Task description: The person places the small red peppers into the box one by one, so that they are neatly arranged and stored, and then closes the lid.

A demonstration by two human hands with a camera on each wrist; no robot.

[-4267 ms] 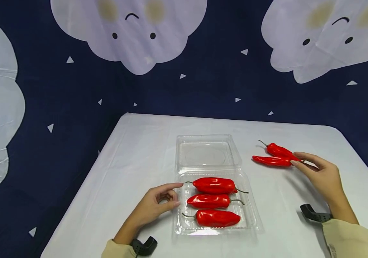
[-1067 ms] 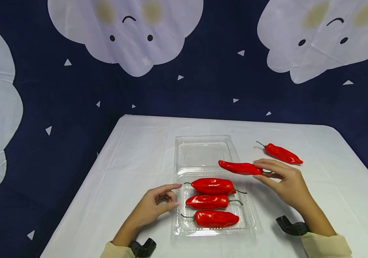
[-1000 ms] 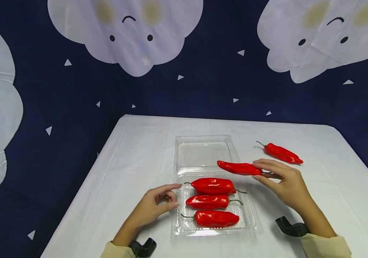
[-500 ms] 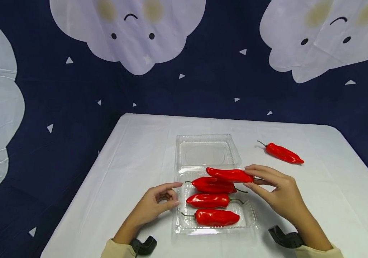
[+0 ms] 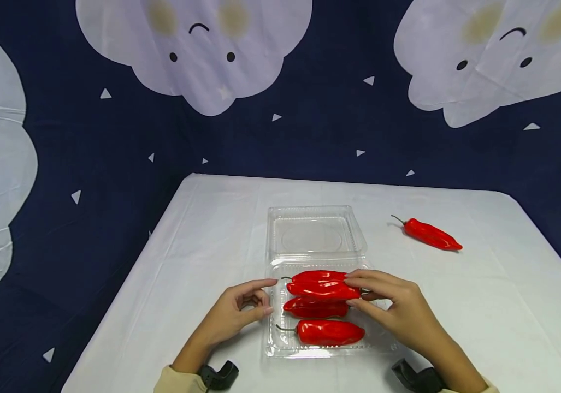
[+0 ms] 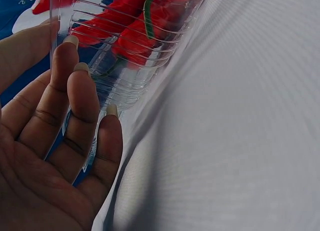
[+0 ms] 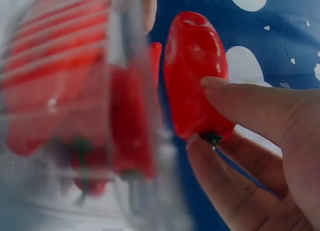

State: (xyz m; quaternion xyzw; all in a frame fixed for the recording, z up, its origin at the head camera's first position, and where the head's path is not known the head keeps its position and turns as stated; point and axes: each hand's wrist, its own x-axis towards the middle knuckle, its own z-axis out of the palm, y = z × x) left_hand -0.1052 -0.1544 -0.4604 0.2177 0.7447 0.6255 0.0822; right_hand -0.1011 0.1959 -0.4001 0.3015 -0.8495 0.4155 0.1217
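Note:
My right hand (image 5: 398, 308) pinches a red pepper (image 5: 323, 290) near its stem end, between thumb and fingers. This pepper is above the clear plastic clamshell container (image 5: 326, 353), overlapping the back pepper (image 5: 317, 274) and middle pepper (image 5: 314, 309) that lie in it. A front pepper (image 5: 331, 333) lies in the container too, its stem to the left. In the right wrist view the held pepper (image 7: 192, 71) is beside the see-through wall. My left hand (image 5: 236, 311) rests at the container's left edge, fingers loosely bent; in the left wrist view its fingertips are close to the ribbed wall (image 6: 125, 88).
The container's lid (image 5: 312, 237) lies folded back, away from me. Another red pepper (image 5: 430, 233) lies on the white-covered table (image 5: 221, 218) at the back right. A dark blue cloth with clouds (image 5: 260, 142) hangs behind the table.
My right hand has lifted one pepper off the table at the right and carried it left and toward me, over the container. The left hand has kept its place.

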